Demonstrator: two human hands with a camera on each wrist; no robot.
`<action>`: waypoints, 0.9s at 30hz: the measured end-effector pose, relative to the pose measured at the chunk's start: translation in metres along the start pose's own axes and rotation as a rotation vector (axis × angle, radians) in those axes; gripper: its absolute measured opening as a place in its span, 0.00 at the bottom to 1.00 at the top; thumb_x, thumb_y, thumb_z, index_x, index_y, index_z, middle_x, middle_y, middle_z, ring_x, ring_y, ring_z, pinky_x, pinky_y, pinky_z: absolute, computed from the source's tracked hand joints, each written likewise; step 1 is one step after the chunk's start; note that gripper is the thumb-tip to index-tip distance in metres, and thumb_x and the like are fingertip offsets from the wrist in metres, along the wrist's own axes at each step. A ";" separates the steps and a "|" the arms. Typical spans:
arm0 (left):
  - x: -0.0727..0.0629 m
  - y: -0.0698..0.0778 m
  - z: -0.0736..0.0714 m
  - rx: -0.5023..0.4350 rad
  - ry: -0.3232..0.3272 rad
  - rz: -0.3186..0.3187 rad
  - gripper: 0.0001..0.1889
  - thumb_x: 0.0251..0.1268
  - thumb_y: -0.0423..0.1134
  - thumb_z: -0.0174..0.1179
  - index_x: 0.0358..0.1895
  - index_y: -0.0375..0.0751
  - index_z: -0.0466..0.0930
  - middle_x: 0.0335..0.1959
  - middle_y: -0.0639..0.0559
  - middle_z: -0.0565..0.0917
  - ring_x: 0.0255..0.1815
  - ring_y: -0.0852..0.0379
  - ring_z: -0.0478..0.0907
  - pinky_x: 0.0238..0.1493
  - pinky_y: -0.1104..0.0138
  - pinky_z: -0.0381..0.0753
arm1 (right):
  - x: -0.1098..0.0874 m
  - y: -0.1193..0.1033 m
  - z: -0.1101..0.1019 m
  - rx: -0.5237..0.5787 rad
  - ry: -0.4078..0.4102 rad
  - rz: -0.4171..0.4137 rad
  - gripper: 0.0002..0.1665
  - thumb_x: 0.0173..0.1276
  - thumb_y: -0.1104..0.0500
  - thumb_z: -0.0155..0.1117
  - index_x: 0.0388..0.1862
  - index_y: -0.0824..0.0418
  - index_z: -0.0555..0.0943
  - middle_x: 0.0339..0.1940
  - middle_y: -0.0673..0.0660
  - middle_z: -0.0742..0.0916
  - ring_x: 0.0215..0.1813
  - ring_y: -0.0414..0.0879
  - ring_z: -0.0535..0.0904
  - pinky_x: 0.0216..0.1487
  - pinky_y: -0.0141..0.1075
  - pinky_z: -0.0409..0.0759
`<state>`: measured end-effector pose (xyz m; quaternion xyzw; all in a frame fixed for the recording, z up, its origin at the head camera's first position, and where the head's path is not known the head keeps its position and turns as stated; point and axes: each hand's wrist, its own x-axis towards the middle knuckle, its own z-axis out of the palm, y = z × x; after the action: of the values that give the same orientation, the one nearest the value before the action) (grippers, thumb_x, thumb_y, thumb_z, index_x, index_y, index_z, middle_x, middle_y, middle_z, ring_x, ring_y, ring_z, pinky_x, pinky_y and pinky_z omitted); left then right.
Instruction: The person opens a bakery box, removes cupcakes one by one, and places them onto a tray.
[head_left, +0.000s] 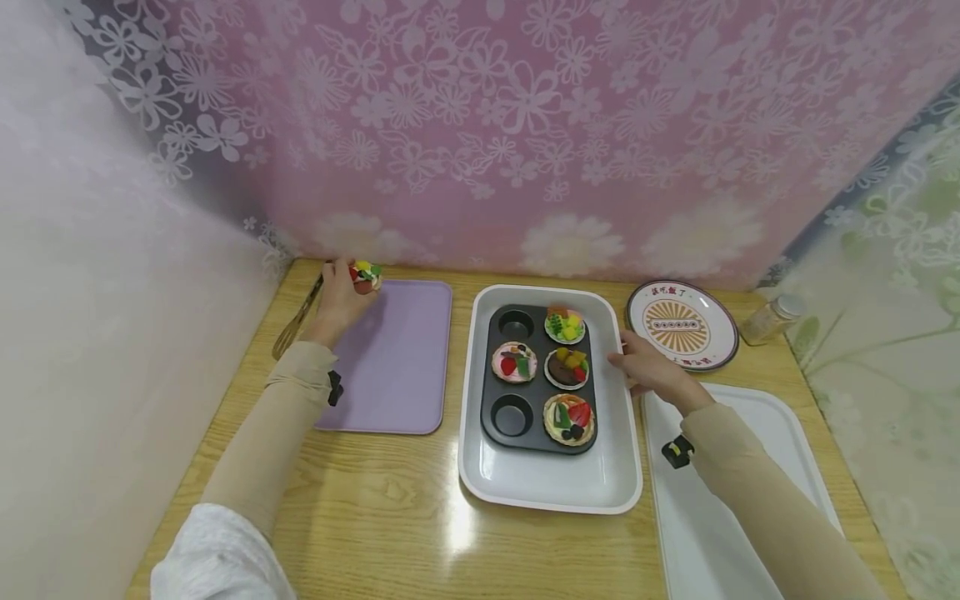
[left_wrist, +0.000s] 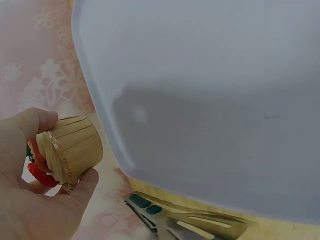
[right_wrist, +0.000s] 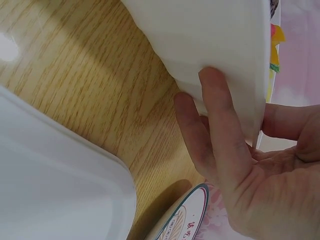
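Observation:
My left hand [head_left: 339,302] holds a small toy cupcake [head_left: 366,278] over the far left corner of a lilac tray [head_left: 397,358]. In the left wrist view the cupcake's pleated tan cup [left_wrist: 79,145] lies between thumb and fingers, its red and green topping tipped toward the palm. My right hand [head_left: 651,367] grips the right rim of a deep white tray [head_left: 551,505], thumb inside and fingers against the outer wall [right_wrist: 225,40]. Within it lies a dark muffin tin [head_left: 537,388]. Three tarts fill its right column, a pink tart [head_left: 514,362] sits middle left, and two left cups are bare.
A whisk [head_left: 285,335] lies left of the lilac tray. Behind my right hand are a printed plate [head_left: 678,325] and a glass jar with a metal lid [head_left: 772,319]. Another white tray [head_left: 682,508] lies under my right forearm. Patterned curtains border the wooden table.

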<state>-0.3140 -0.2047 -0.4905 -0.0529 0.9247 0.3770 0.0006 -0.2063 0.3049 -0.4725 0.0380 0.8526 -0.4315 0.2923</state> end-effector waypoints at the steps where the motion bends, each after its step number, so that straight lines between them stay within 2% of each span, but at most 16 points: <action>1: 0.001 -0.001 0.000 -0.004 -0.002 0.001 0.42 0.70 0.41 0.66 0.80 0.35 0.54 0.77 0.27 0.55 0.75 0.30 0.67 0.74 0.44 0.73 | 0.000 0.000 0.000 0.004 0.000 0.000 0.35 0.88 0.55 0.43 0.86 0.65 0.49 0.80 0.76 0.63 0.76 0.73 0.68 0.59 0.62 0.85; 6: 0.000 -0.008 0.002 -0.009 -0.005 0.017 0.41 0.70 0.40 0.67 0.79 0.33 0.54 0.77 0.25 0.55 0.75 0.28 0.65 0.75 0.42 0.72 | 0.000 0.001 0.001 0.013 -0.003 0.000 0.36 0.88 0.56 0.43 0.86 0.64 0.47 0.80 0.77 0.63 0.76 0.74 0.67 0.60 0.62 0.85; 13: 0.003 -0.020 0.008 -0.015 -0.016 -0.008 0.42 0.69 0.39 0.68 0.79 0.32 0.54 0.74 0.25 0.58 0.73 0.28 0.67 0.74 0.42 0.73 | 0.002 0.004 0.002 0.016 -0.008 -0.006 0.37 0.88 0.55 0.43 0.87 0.64 0.46 0.80 0.77 0.64 0.76 0.74 0.69 0.58 0.61 0.86; 18: 0.005 -0.022 0.011 -0.041 -0.022 -0.017 0.42 0.70 0.40 0.67 0.79 0.31 0.54 0.75 0.25 0.56 0.73 0.28 0.68 0.74 0.43 0.73 | 0.003 0.003 0.001 0.010 0.004 -0.013 0.37 0.88 0.55 0.42 0.87 0.64 0.46 0.78 0.77 0.65 0.75 0.74 0.70 0.57 0.60 0.87; 27: 0.004 -0.026 0.013 -0.023 -0.047 -0.016 0.40 0.72 0.40 0.66 0.79 0.29 0.55 0.75 0.24 0.56 0.73 0.29 0.68 0.75 0.44 0.73 | 0.002 0.002 0.001 0.001 0.001 -0.003 0.37 0.88 0.54 0.44 0.87 0.63 0.47 0.80 0.76 0.64 0.75 0.73 0.69 0.58 0.62 0.86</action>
<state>-0.3159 -0.2142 -0.5180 -0.0512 0.9196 0.3888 0.0249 -0.2069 0.3051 -0.4747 0.0372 0.8526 -0.4324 0.2911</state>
